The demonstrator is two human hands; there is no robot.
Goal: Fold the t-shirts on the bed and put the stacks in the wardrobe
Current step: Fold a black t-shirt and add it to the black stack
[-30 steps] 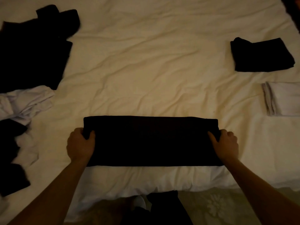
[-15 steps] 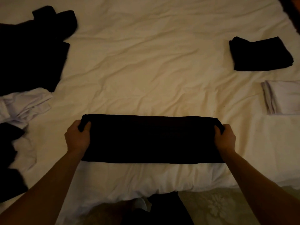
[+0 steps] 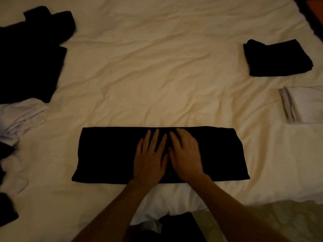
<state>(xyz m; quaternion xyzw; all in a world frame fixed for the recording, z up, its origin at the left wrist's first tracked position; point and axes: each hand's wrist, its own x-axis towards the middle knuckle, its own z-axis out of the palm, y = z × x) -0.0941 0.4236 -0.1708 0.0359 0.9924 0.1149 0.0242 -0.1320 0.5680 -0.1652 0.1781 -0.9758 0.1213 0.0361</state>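
Observation:
A black t-shirt (image 3: 104, 154), folded into a long flat strip, lies across the near part of the bed (image 3: 157, 75). My left hand (image 3: 150, 158) and my right hand (image 3: 185, 156) rest flat on its middle, side by side, fingers straight and spread. At the right of the bed sit a folded black stack (image 3: 277, 58) and, nearer, a folded white stack (image 3: 302, 104). Unfolded black t-shirts (image 3: 29, 55) and a crumpled white t-shirt (image 3: 21, 117) lie at the left.
More dark and white clothes (image 3: 8, 172) are heaped along the left edge. The bed's near edge runs just below the strip, with patterned floor (image 3: 279, 222) at the lower right. A dark edge (image 3: 311, 16) shows at the top right corner.
Both hands let go of the strip's two ends and moved inward to its middle, where they now press flat. The strip lies flatter and straighter.

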